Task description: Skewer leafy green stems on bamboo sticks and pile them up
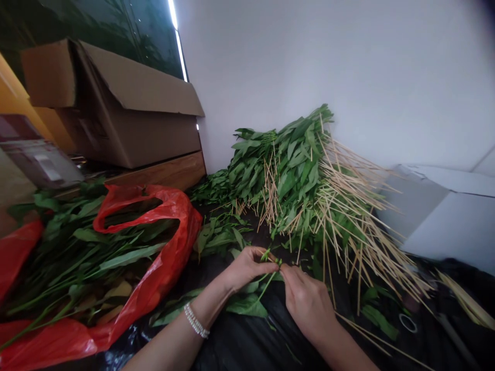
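Observation:
My left hand [249, 267], with a beaded bracelet on its wrist, pinches the top of a green leafy stem [266, 286] between thumb and fingers. From the other side my right hand [307, 296] closes on the same spot, its fingertips meeting the left ones. Small green tips poke out above the pinch; whether a stick is also in the fingers is hidden. Below hangs a broad leaf [247, 305]. Just beyond the hands lies a heap of leafy bunches [286, 154] with many thin wooden sticks [356, 216] fanning out to the right.
At left, a red plastic bag [185, 226] lies open around long leafy stems [127, 257]. Black plastic sheeting [216, 340] covers the work surface. A cardboard box [154, 131] stands at the back left, a white box [452, 216] at right. Scissors [408, 323] lie at lower right.

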`<state>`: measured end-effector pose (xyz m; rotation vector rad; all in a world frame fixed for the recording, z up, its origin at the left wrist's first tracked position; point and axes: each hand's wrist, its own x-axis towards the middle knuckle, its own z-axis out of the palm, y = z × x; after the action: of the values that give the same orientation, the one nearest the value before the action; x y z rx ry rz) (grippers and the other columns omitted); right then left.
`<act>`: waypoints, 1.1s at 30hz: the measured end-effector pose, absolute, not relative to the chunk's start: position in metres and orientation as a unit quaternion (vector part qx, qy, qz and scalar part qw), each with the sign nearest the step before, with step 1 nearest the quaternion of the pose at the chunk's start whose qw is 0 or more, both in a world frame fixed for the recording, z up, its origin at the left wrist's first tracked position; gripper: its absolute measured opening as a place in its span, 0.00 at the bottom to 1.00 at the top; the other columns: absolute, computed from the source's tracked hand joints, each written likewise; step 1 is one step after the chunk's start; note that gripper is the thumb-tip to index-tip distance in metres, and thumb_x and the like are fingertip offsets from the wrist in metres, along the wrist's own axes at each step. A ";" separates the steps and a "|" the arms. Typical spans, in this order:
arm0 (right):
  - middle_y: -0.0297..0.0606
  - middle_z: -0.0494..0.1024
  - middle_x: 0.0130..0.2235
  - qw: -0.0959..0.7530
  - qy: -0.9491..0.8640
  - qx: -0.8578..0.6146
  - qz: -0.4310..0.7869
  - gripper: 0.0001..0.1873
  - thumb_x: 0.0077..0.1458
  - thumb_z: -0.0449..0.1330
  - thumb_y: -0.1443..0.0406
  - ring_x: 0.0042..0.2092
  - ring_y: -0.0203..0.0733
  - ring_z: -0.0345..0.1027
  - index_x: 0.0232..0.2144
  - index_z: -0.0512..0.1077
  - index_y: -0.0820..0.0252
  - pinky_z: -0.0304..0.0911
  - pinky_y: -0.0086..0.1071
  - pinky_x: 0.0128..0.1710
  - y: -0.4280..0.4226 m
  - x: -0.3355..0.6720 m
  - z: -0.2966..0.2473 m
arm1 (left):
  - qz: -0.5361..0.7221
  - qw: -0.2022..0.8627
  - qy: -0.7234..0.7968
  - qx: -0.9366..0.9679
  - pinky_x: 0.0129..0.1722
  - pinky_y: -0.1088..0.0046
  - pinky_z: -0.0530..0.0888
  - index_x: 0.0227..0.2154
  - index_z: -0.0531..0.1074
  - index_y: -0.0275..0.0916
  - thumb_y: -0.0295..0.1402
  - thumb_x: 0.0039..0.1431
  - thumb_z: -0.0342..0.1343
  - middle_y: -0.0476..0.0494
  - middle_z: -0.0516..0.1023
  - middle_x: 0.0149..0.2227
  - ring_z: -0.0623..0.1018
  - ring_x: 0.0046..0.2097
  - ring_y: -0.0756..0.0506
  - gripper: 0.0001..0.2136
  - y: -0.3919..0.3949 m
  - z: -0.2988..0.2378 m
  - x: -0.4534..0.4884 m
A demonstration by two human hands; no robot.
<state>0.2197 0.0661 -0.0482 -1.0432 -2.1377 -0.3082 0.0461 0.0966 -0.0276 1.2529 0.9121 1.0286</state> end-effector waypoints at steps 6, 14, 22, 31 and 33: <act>0.36 0.74 0.29 0.376 -0.824 -0.410 -0.113 0.13 0.62 0.46 0.71 0.29 0.35 0.71 0.38 0.70 0.62 0.58 0.27 0.28 0.066 0.219 -0.045 | 0.447 0.611 0.375 0.535 0.38 0.75 0.70 0.32 0.78 0.35 0.38 0.39 0.69 0.45 0.78 0.30 0.75 0.32 0.49 0.17 0.100 -0.025 0.038; 0.36 0.74 0.29 0.364 -0.825 -0.417 -0.110 0.14 0.61 0.46 0.72 0.28 0.34 0.70 0.38 0.71 0.62 0.58 0.27 0.28 0.067 0.218 -0.049 | 0.467 0.614 0.408 0.489 0.32 0.76 0.69 0.26 0.78 0.33 0.37 0.35 0.71 0.47 0.77 0.25 0.72 0.27 0.51 0.15 0.101 -0.033 0.042; 0.32 0.70 0.25 0.386 -0.833 -0.389 -0.077 0.12 0.61 0.47 0.70 0.26 0.32 0.66 0.31 0.69 0.59 0.54 0.27 0.29 0.063 0.221 -0.040 | 0.552 0.511 0.443 0.488 0.35 0.74 0.70 0.36 0.77 0.37 0.48 0.51 0.58 0.42 0.80 0.36 0.76 0.36 0.47 0.19 0.111 -0.020 0.014; 0.30 0.65 0.23 0.344 -0.874 -0.334 -0.079 0.12 0.60 0.47 0.71 0.24 0.33 0.58 0.27 0.66 0.58 0.48 0.30 0.28 0.058 0.217 -0.041 | 0.343 0.111 0.558 0.748 0.47 0.67 0.67 0.42 0.77 0.42 0.28 0.56 0.52 0.43 0.79 0.41 0.73 0.45 0.42 0.13 0.124 -0.040 -0.003; 0.30 0.65 0.23 0.346 -0.873 -0.336 -0.081 0.12 0.60 0.46 0.71 0.24 0.33 0.58 0.27 0.66 0.58 0.47 0.30 0.28 0.058 0.218 -0.042 | 0.298 0.070 0.567 0.765 0.45 0.66 0.67 0.43 0.76 0.41 0.26 0.56 0.51 0.42 0.79 0.40 0.73 0.44 0.41 0.14 0.124 -0.043 -0.002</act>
<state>0.2176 0.0579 -0.0420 -0.8709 -2.2650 -0.2099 -0.0025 0.1237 -0.0426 2.3013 1.7054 0.8975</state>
